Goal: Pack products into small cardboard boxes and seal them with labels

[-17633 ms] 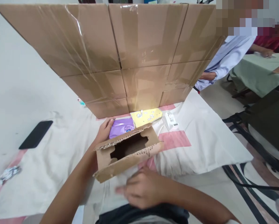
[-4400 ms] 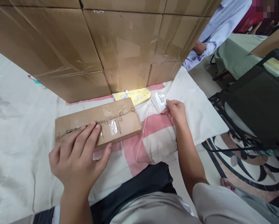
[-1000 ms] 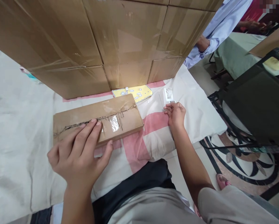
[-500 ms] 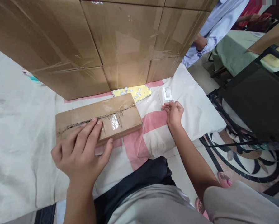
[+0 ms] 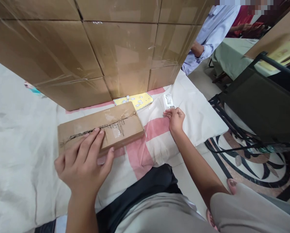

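Note:
A long, flat cardboard box (image 5: 113,116) lies on the cloth, with a rough torn seam along its top and a shiny patch of clear tape (image 5: 116,129). My left hand (image 5: 84,155) rests on its near left part, fingers stretched over the top and thumb apart by the front edge. To the right, my right hand (image 5: 176,119) is closed, its fingers pressed together just in front of a small white tape dispenser (image 5: 168,100). Whether anything is pinched there I cannot make out. Left of these fingers shows a thin pale line or stick (image 5: 161,105).
Large stacked cardboard boxes (image 5: 125,55) wall off the far side. At their foot lies a yellow cut-out (image 5: 145,99) with small white pieces. A dark folding chair (image 5: 251,103) stands right, past the cloth's edge. A person in a light blue sleeve (image 5: 215,32) is behind the boxes.
The view has shifted slightly, showing more of the stacked boxes. My left hand stays on the box, and my right hand keeps its place by the dispenser, fingers still together.

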A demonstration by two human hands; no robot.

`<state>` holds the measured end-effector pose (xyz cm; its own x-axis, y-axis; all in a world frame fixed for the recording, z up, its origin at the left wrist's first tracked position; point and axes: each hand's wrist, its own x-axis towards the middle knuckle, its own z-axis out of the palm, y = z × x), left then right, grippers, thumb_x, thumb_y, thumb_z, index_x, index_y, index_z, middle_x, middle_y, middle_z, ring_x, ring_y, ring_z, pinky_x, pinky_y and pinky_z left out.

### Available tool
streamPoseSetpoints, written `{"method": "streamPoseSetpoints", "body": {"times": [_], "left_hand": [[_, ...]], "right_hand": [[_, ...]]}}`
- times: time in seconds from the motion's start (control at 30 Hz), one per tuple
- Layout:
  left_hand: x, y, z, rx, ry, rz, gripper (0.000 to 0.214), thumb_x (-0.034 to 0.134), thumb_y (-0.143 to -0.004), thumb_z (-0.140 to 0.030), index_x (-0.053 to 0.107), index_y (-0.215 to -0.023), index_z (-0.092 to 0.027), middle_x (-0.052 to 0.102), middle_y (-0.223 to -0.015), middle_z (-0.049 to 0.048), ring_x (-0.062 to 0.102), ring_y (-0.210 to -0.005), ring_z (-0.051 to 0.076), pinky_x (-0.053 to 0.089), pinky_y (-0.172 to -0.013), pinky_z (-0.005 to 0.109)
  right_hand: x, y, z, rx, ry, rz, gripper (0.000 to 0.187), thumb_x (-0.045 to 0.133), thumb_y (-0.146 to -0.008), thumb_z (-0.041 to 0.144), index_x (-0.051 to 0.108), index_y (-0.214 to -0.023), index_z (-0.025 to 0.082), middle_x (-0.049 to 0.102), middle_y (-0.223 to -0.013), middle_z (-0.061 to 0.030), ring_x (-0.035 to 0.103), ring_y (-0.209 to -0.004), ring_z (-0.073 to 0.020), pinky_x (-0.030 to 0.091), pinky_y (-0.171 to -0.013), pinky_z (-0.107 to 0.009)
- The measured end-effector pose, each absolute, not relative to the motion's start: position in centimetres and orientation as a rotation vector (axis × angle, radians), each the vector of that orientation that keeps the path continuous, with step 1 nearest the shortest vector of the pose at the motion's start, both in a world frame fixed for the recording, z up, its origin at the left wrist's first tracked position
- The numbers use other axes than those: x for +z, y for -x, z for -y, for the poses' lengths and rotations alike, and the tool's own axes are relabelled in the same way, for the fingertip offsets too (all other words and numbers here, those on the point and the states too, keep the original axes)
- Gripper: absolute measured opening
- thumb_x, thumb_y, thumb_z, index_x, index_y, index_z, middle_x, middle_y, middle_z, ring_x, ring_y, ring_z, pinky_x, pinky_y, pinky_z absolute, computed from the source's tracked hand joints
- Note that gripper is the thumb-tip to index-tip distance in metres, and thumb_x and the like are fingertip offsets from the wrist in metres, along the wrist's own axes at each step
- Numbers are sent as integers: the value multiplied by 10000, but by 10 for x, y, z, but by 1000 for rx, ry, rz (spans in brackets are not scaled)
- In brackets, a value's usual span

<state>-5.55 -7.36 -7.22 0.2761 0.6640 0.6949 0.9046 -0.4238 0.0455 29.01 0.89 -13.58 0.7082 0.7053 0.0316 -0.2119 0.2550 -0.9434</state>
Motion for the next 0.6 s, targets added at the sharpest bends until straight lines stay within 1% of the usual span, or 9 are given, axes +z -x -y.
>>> {"method": "streamPoseSetpoints", "body": {"times": [0.17,0.3,0.37,0.6], "left_hand": [[-70,57,74,-873,2196,1368,825,765,-817,-353,431,-1571,-338,641,-1441,-6,662,-1101,339,372,-854,472],[-70,57,75,-906,2213,1351,816,756,-817,-319,425,-1562,-365,632,-1455,-2,660,-1129,337,369,-886,467],[-69,56,75,-908,2221,1366,809,752,-822,-310,425,-1561,-361,630,-1459,6,657,-1146,336,368,-902,467],[-71,57,75,-917,2240,1413,785,766,-844,-356,444,-1560,-350,652,-1436,20,650,-1142,350,349,-905,471]], "right_hand": [[-136,-290,-9,660,1164,505,396,717,-756,281,366,-584,224,677,-595,16,702,-542,-139,588,-515,-220],[-136,-290,-10,661,1162,501,382,709,-756,279,374,-581,223,681,-603,11,702,-541,-140,595,-518,-227],[-136,-289,-9,658,1166,507,388,709,-764,282,373,-579,221,680,-604,15,696,-541,-132,601,-526,-226],[-134,-289,-7,672,1161,516,405,723,-777,281,381,-569,217,689,-614,3,700,-538,-135,609,-542,-230]]}}
